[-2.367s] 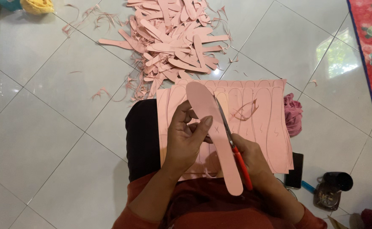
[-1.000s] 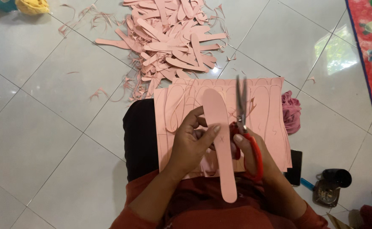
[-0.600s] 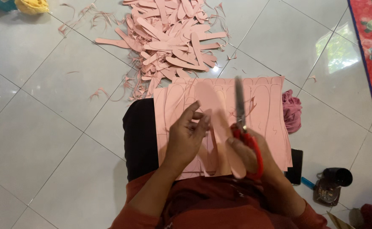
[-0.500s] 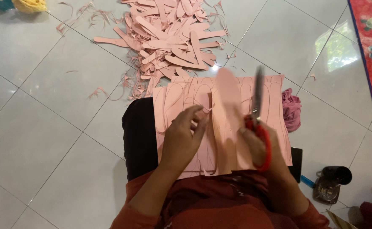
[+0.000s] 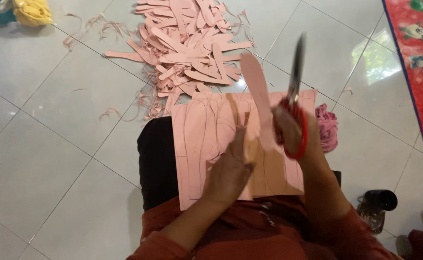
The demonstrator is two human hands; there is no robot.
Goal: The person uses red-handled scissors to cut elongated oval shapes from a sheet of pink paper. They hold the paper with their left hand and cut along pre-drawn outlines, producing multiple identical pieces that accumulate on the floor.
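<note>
A pink sheet (image 5: 199, 139) with traced sole outlines lies across my lap. My left hand (image 5: 228, 168) rests flat on it, fingers together, holding nothing. My right hand (image 5: 288, 130) grips red-handled scissors (image 5: 295, 72), blades pointing up and away. The same hand also pinches a long pink cut-out strip (image 5: 257, 94), lifted above the sheet and tilted toward the pile beyond.
A heap of pink cut-outs and scraps (image 5: 187, 43) lies on the white tiled floor ahead. A pink cloth bundle (image 5: 328, 127) sits to the right of the sheet, a dark cup (image 5: 375, 207) lower right, a red patterned mat (image 5: 418, 62) at the right edge, a yellow object (image 5: 30, 10) top left.
My left hand has let go of the pink cut-out and settled on the sheet. My right hand, with scissors, has taken the strip and lifted it up and to the right.
</note>
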